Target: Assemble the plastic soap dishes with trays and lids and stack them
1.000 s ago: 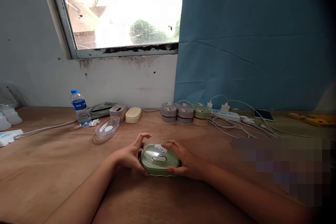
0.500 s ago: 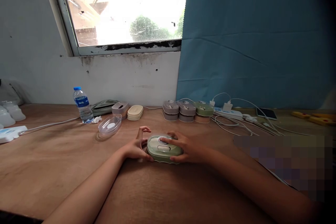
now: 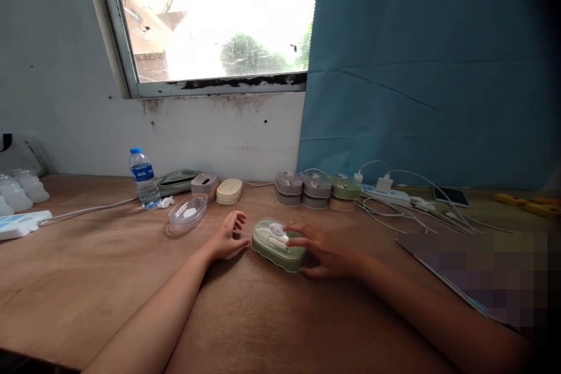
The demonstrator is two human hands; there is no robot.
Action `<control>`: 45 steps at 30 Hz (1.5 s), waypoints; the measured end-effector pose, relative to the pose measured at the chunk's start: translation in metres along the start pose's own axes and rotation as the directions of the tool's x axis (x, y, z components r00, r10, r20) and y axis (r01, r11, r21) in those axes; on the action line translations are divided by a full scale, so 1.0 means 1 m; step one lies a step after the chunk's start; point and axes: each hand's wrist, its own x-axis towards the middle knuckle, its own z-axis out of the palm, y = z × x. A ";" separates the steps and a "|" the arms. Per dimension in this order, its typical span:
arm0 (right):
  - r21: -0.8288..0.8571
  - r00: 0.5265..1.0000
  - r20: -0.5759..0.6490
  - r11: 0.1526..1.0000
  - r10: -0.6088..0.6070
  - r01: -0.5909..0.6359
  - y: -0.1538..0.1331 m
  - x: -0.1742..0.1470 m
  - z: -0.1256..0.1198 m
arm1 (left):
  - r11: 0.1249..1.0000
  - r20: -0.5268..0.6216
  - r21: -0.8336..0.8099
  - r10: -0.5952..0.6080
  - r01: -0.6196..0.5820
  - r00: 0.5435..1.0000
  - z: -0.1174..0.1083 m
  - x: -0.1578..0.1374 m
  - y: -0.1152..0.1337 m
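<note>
A green oval box (image 3: pixel 277 251) with a see-through lid and a round sticker lies turned at a slant on the wooden table. My right hand (image 3: pixel 322 251) curls round its right end, fingertips on the lid and thumb low at the near side. Just off the box's left end is my left hand (image 3: pixel 228 236), fingers loosely bent and apart, holding nothing. Farther left lies a clear oval lid (image 3: pixel 188 213) with a white round sticker. Behind it stand a grey-pink box (image 3: pixel 205 185) with a slotted top and a stack of cream oval pieces (image 3: pixel 229 191).
Two grey boxes (image 3: pixel 288 188) and a green-and-orange box (image 3: pixel 345 191) stand in a row near the wall. A water bottle (image 3: pixel 144 180) is at the back left. White cables, a power strip (image 3: pixel 385 194) and a phone (image 3: pixel 450 196) lie at the right.
My left hand has come off the box and moved slightly left. The box has turned, its right end swinging nearer to me, with my right hand still at that end. The view has shifted slightly.
</note>
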 end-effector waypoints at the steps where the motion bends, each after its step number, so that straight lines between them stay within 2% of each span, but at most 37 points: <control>1: -0.045 1.000 -0.023 0.999 0.018 -0.019 0.000 0.004 0.004 | 0.998 -0.085 0.065 -0.013 0.018 0.996 -0.002 0.002 -0.001; 4: -0.187 0.989 -0.102 0.974 0.108 -0.126 -0.001 0.025 0.018 | 0.977 -0.317 0.159 -0.082 0.139 0.945 -0.006 0.007 -0.002; 7: -0.314 0.975 -0.136 0.926 0.175 -0.210 0.003 0.058 0.036 | 0.963 -0.417 0.156 -0.139 0.221 0.898 -0.008 0.008 -0.003; 12: -0.374 0.930 -0.204 0.854 0.305 -0.362 0.033 0.115 0.061 | 0.954 -0.429 0.173 -0.151 0.245 0.891 -0.006 0.007 -0.004; 15: -0.371 0.895 -0.241 0.817 0.374 -0.442 0.055 0.137 0.072 | 0.950 -0.412 0.188 -0.153 0.248 0.898 -0.004 0.007 -0.005; 19: -0.363 0.864 -0.258 0.786 0.432 -0.501 0.075 0.149 0.079 | 0.950 -0.370 0.202 -0.152 0.239 0.917 -0.001 0.008 -0.006; 25: -0.355 0.851 -0.261 0.774 0.456 -0.524 0.086 0.156 0.083 | 0.951 -0.335 0.204 -0.157 0.234 0.929 0.002 0.008 -0.011; 29: -0.347 0.868 -0.268 0.798 0.419 -0.493 0.083 0.153 0.080 | 0.949 -0.325 0.219 -0.147 0.225 0.934 0.000 0.008 -0.013; 34: -0.345 0.944 -0.215 0.884 0.251 -0.314 0.061 0.129 0.063 | 0.948 -0.296 0.281 -0.061 0.148 0.953 -0.005 0.005 -0.010; 37: -0.352 0.984 -0.126 0.921 0.127 -0.164 0.041 0.105 0.051 | 0.925 -0.292 0.376 0.067 0.050 0.954 0.000 0.007 -0.010; 40: -0.359 0.997 -0.045 0.931 0.054 -0.067 0.023 0.075 0.041 | 0.876 -0.266 0.482 0.179 -0.030 0.947 0.010 0.016 -0.015; 42: -0.362 0.999 -0.017 0.931 0.037 -0.041 0.011 0.053 0.034 | 0.817 -0.233 0.574 0.214 -0.043 0.948 0.015 0.028 -0.022; 45: -0.353 0.997 -0.012 0.933 0.073 -0.072 -0.007 0.016 0.026 | 0.751 -0.240 0.660 0.196 0.011 0.951 0.015 0.052 -0.038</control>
